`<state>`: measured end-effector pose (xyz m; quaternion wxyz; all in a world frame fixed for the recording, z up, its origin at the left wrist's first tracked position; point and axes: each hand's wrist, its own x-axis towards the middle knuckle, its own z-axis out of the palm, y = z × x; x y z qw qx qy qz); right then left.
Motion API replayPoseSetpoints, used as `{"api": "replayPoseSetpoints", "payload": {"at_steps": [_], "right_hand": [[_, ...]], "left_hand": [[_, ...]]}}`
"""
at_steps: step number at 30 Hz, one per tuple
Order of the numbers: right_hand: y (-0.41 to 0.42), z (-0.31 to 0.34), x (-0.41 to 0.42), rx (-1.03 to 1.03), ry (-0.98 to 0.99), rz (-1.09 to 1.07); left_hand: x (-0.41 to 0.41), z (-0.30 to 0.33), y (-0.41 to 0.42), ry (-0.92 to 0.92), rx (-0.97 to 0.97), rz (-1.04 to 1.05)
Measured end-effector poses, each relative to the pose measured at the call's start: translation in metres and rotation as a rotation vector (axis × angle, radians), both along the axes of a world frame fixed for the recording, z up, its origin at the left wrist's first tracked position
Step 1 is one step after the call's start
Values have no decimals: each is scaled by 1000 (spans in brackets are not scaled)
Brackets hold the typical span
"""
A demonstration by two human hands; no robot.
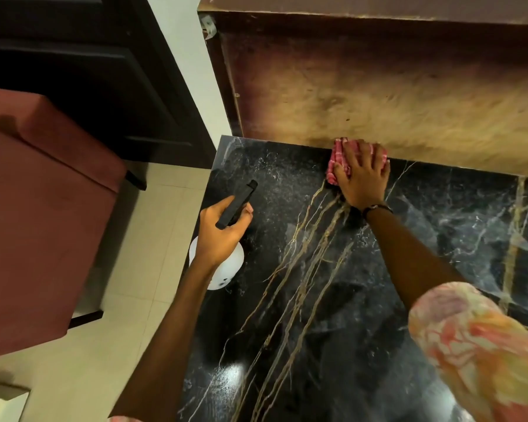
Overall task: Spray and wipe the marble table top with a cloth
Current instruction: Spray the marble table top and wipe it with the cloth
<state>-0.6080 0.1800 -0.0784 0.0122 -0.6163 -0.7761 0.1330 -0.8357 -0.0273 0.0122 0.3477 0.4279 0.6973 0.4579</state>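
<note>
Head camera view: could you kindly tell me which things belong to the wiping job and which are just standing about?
Job: pink checked cloth under right hand; black-topped white spray bottle in left hand; black marble table top.
Bystanders: maroon upholstered stool; brown wooden panel.

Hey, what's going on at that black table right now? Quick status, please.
Left hand grip shut on spray bottle. Right hand flat, pressing pink cloth on marble table top at far edge, against wooden panel. Nothing in the way.

Cream tiled floor (pixel 153 214), white wall (pixel 192 65) beside a dark door (pixel 73 71). Maroon upholstered seat (pixel 40 214) at left. Worn brown wooden panel (pixel 393 95) behind, warm dim light.
</note>
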Motion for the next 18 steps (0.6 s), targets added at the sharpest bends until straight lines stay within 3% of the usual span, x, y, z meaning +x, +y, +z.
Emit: {"api": "replayPoseSetpoints", "payload": {"at_steps": [4, 9, 13, 18], "right_hand": [[-37, -5, -12, 49, 11, 210], [-112, -7, 53, 115, 9, 427], [-101, -3, 93, 84, 12, 264], [-76, 2, 38, 34, 13, 26]], "left_hand": [[0, 1, 0, -15, -34, -14], [7, 9, -12, -58, -39, -17], [23, 17, -31, -127, -42, -21], [40, 17, -51, -145, -43, -56]]}}
